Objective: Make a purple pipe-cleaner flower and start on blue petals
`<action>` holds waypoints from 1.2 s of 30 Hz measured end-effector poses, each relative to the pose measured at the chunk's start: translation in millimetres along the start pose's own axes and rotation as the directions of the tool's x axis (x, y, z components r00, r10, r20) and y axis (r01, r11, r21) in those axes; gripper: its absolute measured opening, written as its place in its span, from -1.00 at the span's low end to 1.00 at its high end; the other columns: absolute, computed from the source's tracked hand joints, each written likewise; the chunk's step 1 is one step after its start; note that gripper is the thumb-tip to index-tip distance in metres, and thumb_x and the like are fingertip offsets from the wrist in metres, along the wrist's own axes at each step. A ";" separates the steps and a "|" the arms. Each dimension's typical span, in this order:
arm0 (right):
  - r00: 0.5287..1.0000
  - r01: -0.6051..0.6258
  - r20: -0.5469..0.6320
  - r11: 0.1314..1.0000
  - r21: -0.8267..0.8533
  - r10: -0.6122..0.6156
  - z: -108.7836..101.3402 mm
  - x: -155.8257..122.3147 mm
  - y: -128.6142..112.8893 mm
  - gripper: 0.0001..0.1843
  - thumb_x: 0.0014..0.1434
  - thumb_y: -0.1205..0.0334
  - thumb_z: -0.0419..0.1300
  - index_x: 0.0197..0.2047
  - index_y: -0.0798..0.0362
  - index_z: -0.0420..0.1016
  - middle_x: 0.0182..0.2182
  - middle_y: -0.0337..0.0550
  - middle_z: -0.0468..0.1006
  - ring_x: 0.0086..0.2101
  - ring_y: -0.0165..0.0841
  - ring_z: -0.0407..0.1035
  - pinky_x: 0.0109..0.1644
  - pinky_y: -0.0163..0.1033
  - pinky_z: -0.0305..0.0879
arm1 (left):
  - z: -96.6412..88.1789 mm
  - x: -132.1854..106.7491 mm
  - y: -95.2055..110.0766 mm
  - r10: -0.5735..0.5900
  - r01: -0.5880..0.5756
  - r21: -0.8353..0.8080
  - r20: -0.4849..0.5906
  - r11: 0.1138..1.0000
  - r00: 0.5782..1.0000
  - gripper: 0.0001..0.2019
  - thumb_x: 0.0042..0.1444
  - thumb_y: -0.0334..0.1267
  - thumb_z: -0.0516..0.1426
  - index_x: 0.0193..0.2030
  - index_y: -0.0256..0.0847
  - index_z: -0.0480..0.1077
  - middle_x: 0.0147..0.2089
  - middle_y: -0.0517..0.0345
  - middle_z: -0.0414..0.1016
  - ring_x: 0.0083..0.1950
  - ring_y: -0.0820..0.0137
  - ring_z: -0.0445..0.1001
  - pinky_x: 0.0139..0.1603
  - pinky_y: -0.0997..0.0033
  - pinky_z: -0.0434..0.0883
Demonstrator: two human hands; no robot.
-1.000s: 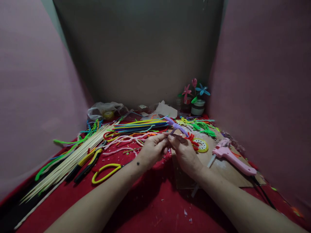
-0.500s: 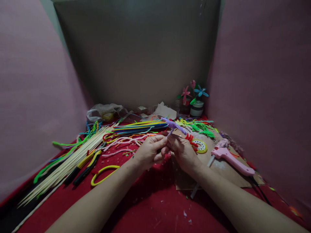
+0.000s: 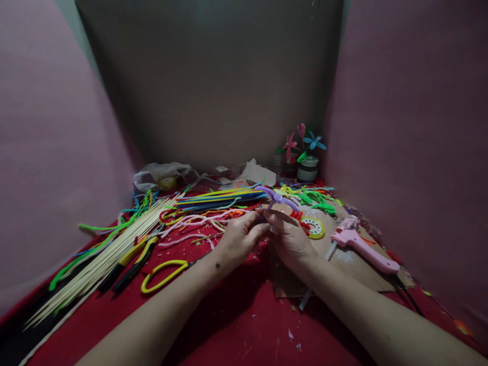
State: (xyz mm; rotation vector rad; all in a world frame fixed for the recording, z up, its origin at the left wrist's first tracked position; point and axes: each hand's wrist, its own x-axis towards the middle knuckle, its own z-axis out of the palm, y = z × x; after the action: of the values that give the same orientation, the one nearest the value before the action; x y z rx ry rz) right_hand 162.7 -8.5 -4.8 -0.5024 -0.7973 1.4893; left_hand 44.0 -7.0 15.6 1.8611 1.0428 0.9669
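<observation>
Thin pale sticks (image 3: pixel 110 259): lay in a slanted bundle at 9 o'clock from the hands, with green fuzzy stems (image 3: pixel 93 249) along their outer side.
Pliers (image 3: pixel 135 256): rested at 8 to 9 o'clock, yellow-and-black handles toward the wearer.
Yellow-handled tool (image 3: pixel 183 264): lay at 8 o'clock, its far end hidden by the left forearm.
Small white card (image 3: pixel 221 169): sat at 11 o'clock; any print was too small to read.
Left hand (image 3: pixel 241 238): closed, thumb and fingertips pinching the lower end of the purple piece.
Purple piece (image 3: pixel 281 198): stood at 1 o'clock, above the fingertips, petal-like arms spread.
Step in hand: seemingly fine finger work on its stem; the next move probably called for a firm pinch, with the arms left unbent.
Right hand (image 3: pixel 286 236): closed on the same stem, meeting the left; exact fingertip contact could not be told.
Yellow ring (image 3: pixel 320 229): lay at 3 o'clock on cardboard (image 3: pixel 287 284), no lettering legible.
Pink glue gun (image 3: pixel 362 248): rested between 3 and 4 o'clock; no brand could be read.
</observation>
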 end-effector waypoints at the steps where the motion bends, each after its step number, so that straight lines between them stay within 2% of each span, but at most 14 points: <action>1: 1.000 0.008 -0.008 1.000 0.006 -0.008 -0.9 0.5 1.0 -0.89 -0.08 0.25 0.30 -0.41 0.07 0.58 -0.57 -0.24 0.52 -0.57 -0.41 0.33 -0.46 -0.28 0.27 | 0.8 -0.8 -2.4 0.087 -0.080 0.137 -0.045 0.987 0.995 -0.88 0.10 -0.24 0.05 -0.28 -0.22 0.33 -0.54 0.24 0.32 -0.56 0.51 0.28 -0.53 0.53 0.22; 4: 0.999 0.014 -0.034 1.000 -0.019 -0.014 -5.2 2.2 4.3 -0.90 -0.08 0.27 0.31 -0.41 0.08 0.59 -0.58 -0.25 0.51 -0.54 -0.43 0.31 -0.43 -0.30 0.25 | 2.6 -2.4 -10.8 0.288 -0.226 0.419 -0.091 0.879 0.953 -0.90 0.11 -0.32 0.00 -0.30 -0.22 0.32 -0.45 0.16 0.36 -0.46 0.46 0.30 -0.41 0.48 0.23; 6: 1.000 0.016 -0.024 0.998 -0.056 -0.018 -8.3 3.4 6.3 -0.88 -0.07 0.25 0.31 -0.39 0.08 0.59 -0.56 -0.25 0.50 -0.54 -0.44 0.30 -0.45 -0.31 0.23 | 3.1 -2.2 -13.3 0.297 -0.229 0.438 -0.091 0.869 0.951 -0.87 0.13 -0.33 -0.03 -0.37 -0.22 0.30 -0.49 0.19 0.31 -0.49 0.49 0.26 -0.43 0.49 0.21; 9: 0.998 0.054 0.032 0.993 -0.109 -0.051 -10.8 4.9 7.3 -0.83 -0.03 0.19 0.29 -0.35 0.07 0.58 -0.56 -0.25 0.47 -0.55 -0.45 0.27 -0.48 -0.32 0.20 | 2.4 -0.6 -8.9 0.157 -0.131 0.217 -0.106 0.967 0.982 -0.82 0.15 -0.27 -0.04 -0.45 -0.22 0.26 -0.56 0.26 0.24 -0.57 0.55 0.19 -0.53 0.55 0.17; 12: 0.991 0.061 0.125 0.985 -0.160 -0.041 -9.0 4.8 4.4 -0.82 0.03 0.15 0.24 -0.33 0.06 0.57 -0.59 -0.26 0.45 -0.57 -0.45 0.28 -0.44 -0.30 0.22 | -0.1 1.1 -0.3 -0.054 0.052 -0.100 -0.021 0.994 0.998 -0.75 0.15 -0.19 -0.02 -0.51 -0.23 0.20 -0.63 0.32 0.18 -0.70 0.61 0.09 -0.69 0.59 0.05; 16: 0.974 0.047 0.227 0.987 -0.152 -0.011 -4.2 3.9 -1.0 -0.80 0.09 0.21 0.15 -0.22 0.03 0.53 -0.63 -0.28 0.45 -0.57 -0.40 0.32 -0.42 -0.26 0.27 | -4.4 3.0 3.8 -0.141 0.170 -0.376 0.104 0.911 0.985 -0.76 0.13 -0.14 0.03 -0.45 -0.27 0.26 -0.65 0.33 0.21 -0.75 0.65 0.06 -0.75 0.63 -0.02; 21: 0.989 0.002 0.150 0.993 -0.117 0.016 -4.1 6.1 -3.9 -0.80 0.01 0.25 0.21 -0.25 0.08 0.55 -0.56 -0.27 0.49 -0.54 -0.45 0.32 -0.38 -0.31 0.26 | -8.0 4.7 -2.8 -0.175 0.309 -0.614 0.269 0.726 0.947 -0.82 0.10 -0.18 0.08 -0.35 -0.28 0.29 -0.63 0.34 0.23 -0.78 0.72 -0.04 -0.78 0.68 -0.06; 25: 0.990 -0.067 0.120 0.997 -0.039 0.071 -4.1 6.3 -7.1 -0.81 -0.12 0.25 0.31 -0.35 0.09 0.57 -0.56 -0.29 0.48 -0.53 -0.50 0.29 -0.40 -0.37 0.23 | -12.4 5.4 -5.4 -0.145 0.375 -0.673 0.373 0.638 0.916 -0.85 0.10 -0.22 0.08 -0.37 -0.28 0.28 -0.64 0.38 0.17 -0.78 0.74 -0.17 -0.79 0.69 -0.07; 27: 0.993 -0.067 0.097 0.998 -0.016 0.069 -3.5 5.4 -8.0 -0.84 -0.14 0.26 0.33 -0.40 0.09 0.57 -0.60 -0.30 0.46 -0.55 -0.52 0.26 -0.43 -0.38 0.21 | -13.7 5.1 -3.1 -0.141 0.377 -0.638 0.390 0.671 0.910 -0.83 0.11 -0.20 0.07 -0.36 -0.28 0.29 -0.65 0.40 0.14 -0.78 0.73 -0.19 -0.79 0.68 -0.08; 29: 0.996 -0.049 0.076 0.999 -0.012 0.050 -3.2 4.6 -7.3 -0.85 -0.13 0.27 0.32 -0.40 0.10 0.57 -0.60 -0.29 0.46 -0.56 -0.50 0.26 -0.45 -0.36 0.21 | -13.0 4.3 0.6 -0.154 0.325 -0.528 0.342 0.785 0.927 -0.79 0.13 -0.16 0.05 -0.41 -0.27 0.27 -0.66 0.38 0.13 -0.77 0.71 -0.12 -0.77 0.65 -0.08; 31: 0.996 -0.036 0.081 0.999 -0.019 0.037 -3.8 4.6 -4.9 -0.86 -0.10 0.27 0.30 -0.39 0.09 0.58 -0.58 -0.25 0.49 -0.56 -0.47 0.28 -0.45 -0.33 0.23 | -10.0 2.9 2.9 -0.140 0.194 -0.303 0.191 0.933 0.972 -0.74 0.14 -0.15 0.02 -0.50 -0.25 0.22 -0.65 0.34 0.14 -0.74 0.66 -0.01 -0.73 0.62 -0.04; 32: 0.996 -0.023 0.083 1.000 -0.021 0.024 -4.3 4.8 -3.4 -0.86 -0.08 0.27 0.29 -0.38 0.09 0.58 -0.57 -0.24 0.50 -0.56 -0.46 0.29 -0.45 -0.31 0.23 | -8.0 2.1 2.7 -0.087 0.099 -0.147 0.088 0.984 0.992 -0.74 0.14 -0.17 0.01 -0.52 -0.24 0.21 -0.64 0.31 0.17 -0.71 0.63 0.07 -0.70 0.60 0.02; 34: 0.997 0.008 0.076 1.000 -0.028 -0.006 -5.6 5.4 -0.1 -0.88 -0.06 0.27 0.28 -0.38 0.08 0.58 -0.56 -0.23 0.51 -0.57 -0.45 0.29 -0.45 -0.30 0.23 | -4.1 0.4 -1.2 0.111 -0.095 0.193 -0.073 0.977 0.991 -0.83 0.13 -0.26 0.00 -0.46 -0.24 0.26 -0.56 0.24 0.27 -0.58 0.54 0.23 -0.56 0.56 0.15; 36: 0.998 0.036 0.048 0.998 -0.047 -0.033 -6.7 5.9 2.8 -0.90 -0.06 0.28 0.29 -0.39 0.07 0.58 -0.55 -0.24 0.51 -0.59 -0.47 0.26 -0.46 -0.30 0.21 | -1.4 -1.0 -8.5 0.304 -0.228 0.444 -0.108 0.867 0.946 -0.90 0.13 -0.34 -0.02 -0.33 -0.24 0.30 -0.46 0.17 0.34 -0.47 0.48 0.29 -0.45 0.50 0.19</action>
State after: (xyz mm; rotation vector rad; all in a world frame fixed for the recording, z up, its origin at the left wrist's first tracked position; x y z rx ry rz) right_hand 165.1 -1.4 -10.3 -0.4884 -0.8755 1.4575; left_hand 39.9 -4.4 8.4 2.3658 1.1956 1.1481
